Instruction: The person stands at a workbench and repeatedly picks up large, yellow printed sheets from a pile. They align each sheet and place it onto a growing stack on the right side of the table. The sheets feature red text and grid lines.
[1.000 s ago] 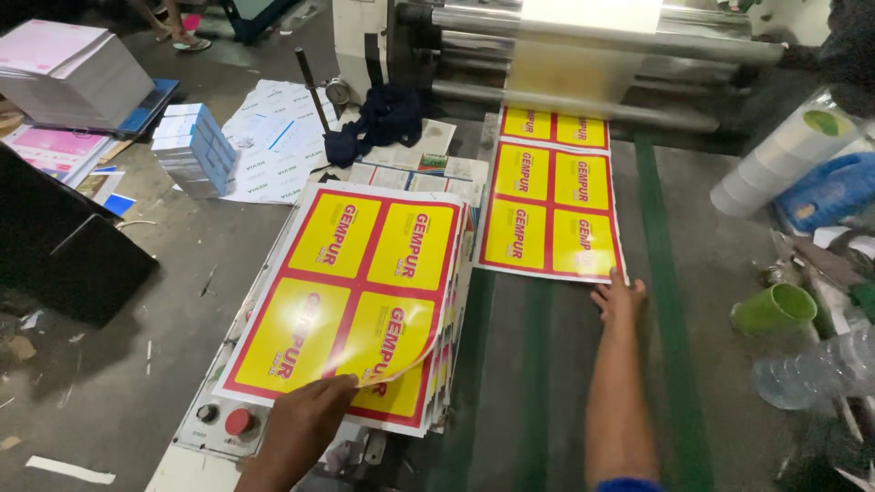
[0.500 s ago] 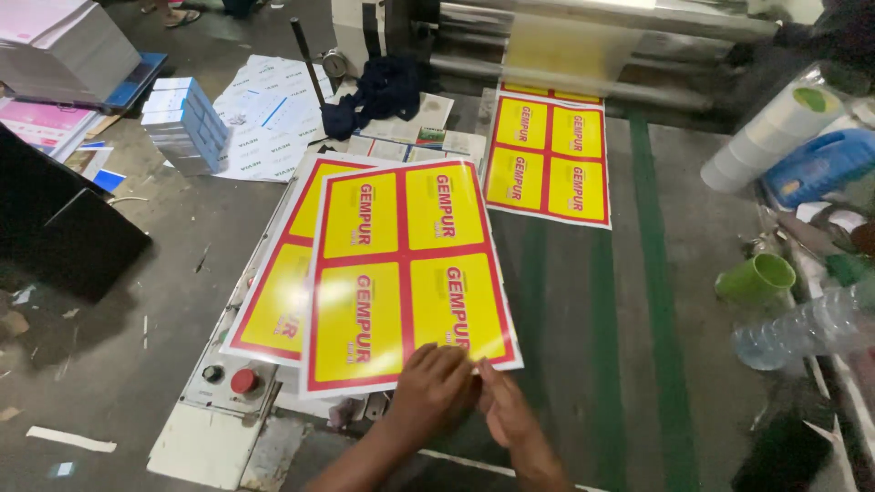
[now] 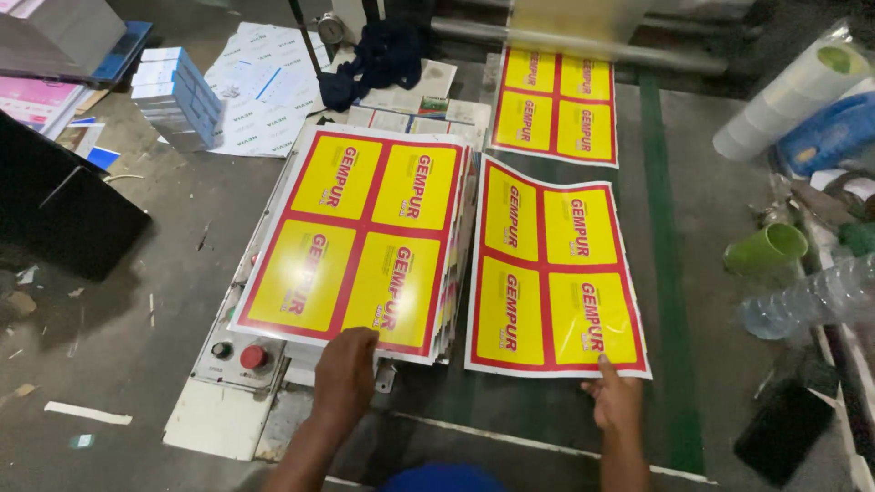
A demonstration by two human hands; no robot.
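L hand (image 3: 344,369) flat on stack (image 3: 365,237), fingers together, steadying it. R hand (image 3: 616,401) fingers spread, pins loose sheet (image 3: 551,269) flat beside it.

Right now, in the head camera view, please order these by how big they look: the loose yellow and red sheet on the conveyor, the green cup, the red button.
1. Loose yellow and red sheet, touched by the right hand: largest.
2. Green cup: far smaller.
3. Red button, near the left hand: smallest.
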